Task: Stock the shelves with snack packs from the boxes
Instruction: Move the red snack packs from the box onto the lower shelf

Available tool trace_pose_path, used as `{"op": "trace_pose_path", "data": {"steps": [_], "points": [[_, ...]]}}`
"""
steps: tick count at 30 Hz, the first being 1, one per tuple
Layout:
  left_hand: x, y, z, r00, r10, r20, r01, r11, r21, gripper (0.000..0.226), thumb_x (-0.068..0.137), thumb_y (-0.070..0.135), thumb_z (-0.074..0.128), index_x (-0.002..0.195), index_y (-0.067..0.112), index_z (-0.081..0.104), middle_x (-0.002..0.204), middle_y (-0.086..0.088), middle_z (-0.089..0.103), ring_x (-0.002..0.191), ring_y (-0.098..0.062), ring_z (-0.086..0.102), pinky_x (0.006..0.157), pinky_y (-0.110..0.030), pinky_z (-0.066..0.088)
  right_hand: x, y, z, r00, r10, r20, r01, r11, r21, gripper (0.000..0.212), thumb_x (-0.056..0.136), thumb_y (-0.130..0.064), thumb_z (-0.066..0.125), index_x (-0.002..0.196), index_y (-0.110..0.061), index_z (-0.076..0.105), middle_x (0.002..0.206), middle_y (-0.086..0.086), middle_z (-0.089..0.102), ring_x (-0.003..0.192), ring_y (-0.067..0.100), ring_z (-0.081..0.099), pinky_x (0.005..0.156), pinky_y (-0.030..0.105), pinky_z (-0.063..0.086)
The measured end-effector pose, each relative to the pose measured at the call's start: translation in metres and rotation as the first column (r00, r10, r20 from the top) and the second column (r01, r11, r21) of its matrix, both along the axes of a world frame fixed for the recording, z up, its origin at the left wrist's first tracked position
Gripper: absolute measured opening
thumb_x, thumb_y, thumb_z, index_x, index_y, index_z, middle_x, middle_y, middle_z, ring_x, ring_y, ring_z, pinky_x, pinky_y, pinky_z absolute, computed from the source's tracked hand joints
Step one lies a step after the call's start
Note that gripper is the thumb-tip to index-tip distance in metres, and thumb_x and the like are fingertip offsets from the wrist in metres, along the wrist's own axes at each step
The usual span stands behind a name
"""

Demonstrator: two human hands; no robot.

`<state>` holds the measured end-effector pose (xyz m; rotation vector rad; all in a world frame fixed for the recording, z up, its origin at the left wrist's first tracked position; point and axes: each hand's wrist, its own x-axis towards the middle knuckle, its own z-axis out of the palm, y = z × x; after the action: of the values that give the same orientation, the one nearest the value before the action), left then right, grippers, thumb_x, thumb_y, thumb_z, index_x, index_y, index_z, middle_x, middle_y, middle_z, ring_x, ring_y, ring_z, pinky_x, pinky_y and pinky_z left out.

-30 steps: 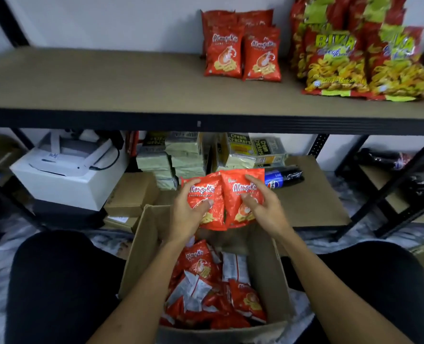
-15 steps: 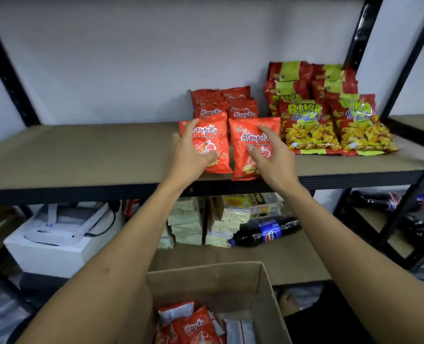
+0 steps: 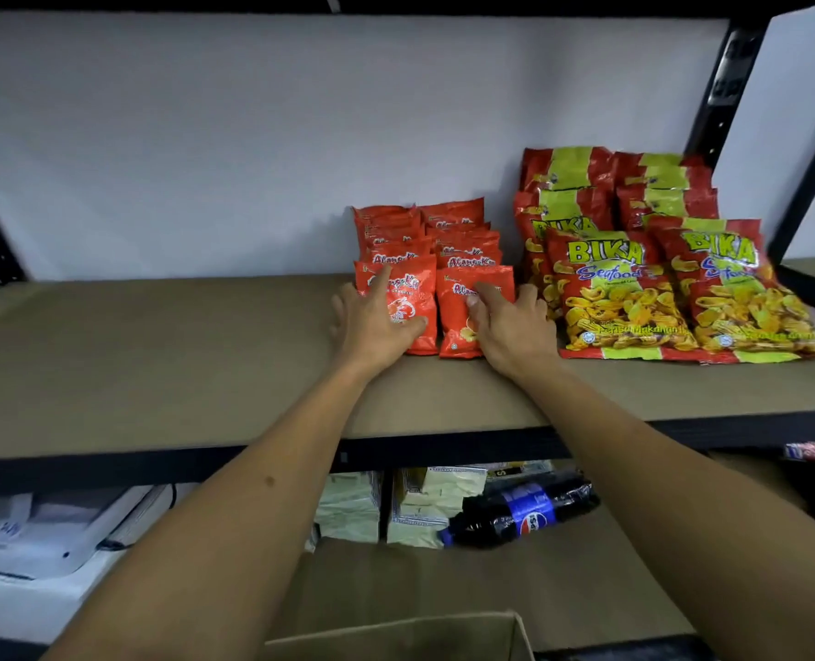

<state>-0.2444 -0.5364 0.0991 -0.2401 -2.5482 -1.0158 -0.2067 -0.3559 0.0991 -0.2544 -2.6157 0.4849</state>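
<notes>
While both arms reach up to the shelf, the scene breaks down like this:

Left hand (image 3: 372, 326): fingers spread and fairly straight, lying flat on the left orange pack (image 3: 407, 305) at centre frame; grip wide, pressing the pack rather than wrapping it.

Right hand (image 3: 510, 326): just right of centre, fingers bent over the face of the right orange pack (image 3: 462, 317), thumb on its front; I cannot tell whether this is a pinch or a press.

Two front packs: side by side, edges touching, leaning back against the orange rows (image 3: 431, 236) stacked behind them.

Shelf (image 3: 157, 355): brown board with a dark front rail, running across the middle of the frame.

Big seafood bags (image 3: 620, 298): red, yellow and green, right of centre, just beside the right hand, in overlapping rows.

Lower shelf: pale green packets (image 3: 424, 508) and a dark cola bottle (image 3: 524, 512) lying on its side, lower centre.

Box (image 3: 396, 636): cardboard rim at the bottom edge.

White device (image 3: 38, 536): lower left.
</notes>
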Motion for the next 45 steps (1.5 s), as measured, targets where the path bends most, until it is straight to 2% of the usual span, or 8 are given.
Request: {"op": "trace_pose_path", "data": {"steps": [5, 11, 21, 25, 29, 36, 39, 45], "points": [[-0.030, 0.003, -0.001, 0.995, 0.041, 0.096, -0.037, 0.998, -0.041, 0.089, 0.075, 0.063, 0.065, 0.148, 0.049, 0.016, 0.144, -0.012, 0.026, 0.139, -0.032, 0.017, 0.108, -0.054, 0.023, -0.029, 0.004, -0.005, 1.000, -0.013, 0.016, 0.013, 1.000, -0.028, 0.051, 0.099, -0.059, 0.020, 0.144, -0.039, 0.034, 0.151, 0.018, 0.022, 0.137, 0.042, 0.026, 0.106, 0.063, 0.025], [-0.020, 0.003, 0.000, 0.999, 0.051, -0.012, -0.050, 0.995, 0.091, 0.083, 0.076, 0.052, 0.067, 0.146, 0.045, 0.022, 0.150, -0.013, 0.020, 0.140, -0.032, 0.017, 0.106, -0.058, 0.024, -0.021, 0.009, 0.001, 0.946, -0.051, -0.319, 0.031, 0.997, -0.070, 0.046, 0.101, -0.041, 0.036, 0.142, -0.022, 0.046, 0.151, 0.023, 0.030, 0.143, 0.036, 0.022, 0.113, 0.056, 0.023], [0.083, -0.036, -0.034, 0.866, -0.090, -0.492, -0.102, 0.931, -0.352, 0.046, 0.091, 0.039, 0.046, 0.133, 0.020, 0.052, 0.139, -0.009, 0.051, 0.131, -0.030, 0.044, 0.110, -0.050, 0.023, 0.069, -0.039, -0.057, 0.847, 0.017, -0.532, -0.022, 1.000, -0.003, 0.041, 0.095, -0.027, 0.045, 0.133, -0.014, 0.056, 0.152, 0.014, 0.037, 0.146, 0.031, 0.024, 0.116, 0.052, 0.015], [0.142, -0.052, -0.114, 0.922, -0.167, -0.350, 0.021, 0.923, -0.385, 0.056, 0.091, 0.036, 0.052, 0.144, 0.022, 0.042, 0.161, -0.009, 0.012, 0.150, -0.026, 0.006, 0.116, -0.053, 0.015, 0.128, -0.058, -0.146, 0.908, 0.101, -0.406, -0.172, 0.975, -0.143, 0.037, 0.094, -0.016, 0.055, 0.130, -0.010, 0.059, 0.158, 0.017, 0.024, 0.146, 0.032, 0.025, 0.114, 0.045, 0.029], [0.195, -0.083, -0.213, 0.990, -0.135, 0.027, 0.138, 0.974, -0.180, 0.046, 0.091, 0.019, 0.058, 0.137, 0.021, 0.052, 0.153, -0.009, 0.033, 0.142, -0.026, 0.029, 0.114, -0.038, 0.028, 0.180, -0.071, -0.225, 0.988, 0.143, 0.049, -0.113, 0.914, -0.388, 0.040, 0.092, -0.010, 0.056, 0.132, -0.012, 0.057, 0.139, 0.014, 0.053, 0.126, 0.029, 0.051, 0.103, 0.031, 0.040], [0.233, -0.129, -0.316, 0.728, 0.016, 0.685, -0.013, 1.000, -0.010, 0.029, 0.082, 0.008, 0.065, 0.110, 0.011, 0.069, 0.107, -0.013, 0.071, 0.101, -0.032, 0.066, 0.086, -0.031, 0.049, 0.237, -0.065, -0.308, 0.693, 0.206, 0.691, 0.324, 0.767, -0.554, 0.010, 0.093, -0.010, 0.056, 0.089, -0.019, 0.058, 0.090, 0.000, 0.058, 0.083, 0.015, 0.056, 0.072, 0.025, 0.041], [0.236, -0.135, -0.344, 0.673, 0.051, 0.738, -0.006, 0.998, -0.064, 0.033, 0.086, 0.019, 0.063, 0.116, 0.005, 0.066, 0.116, -0.018, 0.067, 0.108, -0.034, 0.062, 0.090, -0.033, 0.045, 0.238, -0.075, -0.330, 0.672, 0.252, 0.697, 0.303, 0.765, -0.569, 0.008, 0.081, -0.026, 0.060, 0.078, -0.020, 0.055, 0.081, -0.005, 0.050, 0.071, 0.011, 0.049, 0.063, 0.022, 0.038], [0.220, -0.156, -0.409, 0.554, 0.139, 0.821, 0.078, 0.973, -0.218, 0.037, 0.079, 0.037, 0.066, 0.108, 0.014, 0.062, 0.101, -0.013, 0.070, 0.086, -0.025, 0.067, 0.075, -0.034, 0.054, 0.220, -0.106, -0.362, 0.750, 0.243, 0.615, 0.263, 0.744, -0.614, 0.028, 0.093, -0.010, 0.058, 0.120, -0.008, 0.065, 0.119, 0.010, 0.066, 0.110, 0.029, 0.060, 0.089, 0.028, 0.046]]}}
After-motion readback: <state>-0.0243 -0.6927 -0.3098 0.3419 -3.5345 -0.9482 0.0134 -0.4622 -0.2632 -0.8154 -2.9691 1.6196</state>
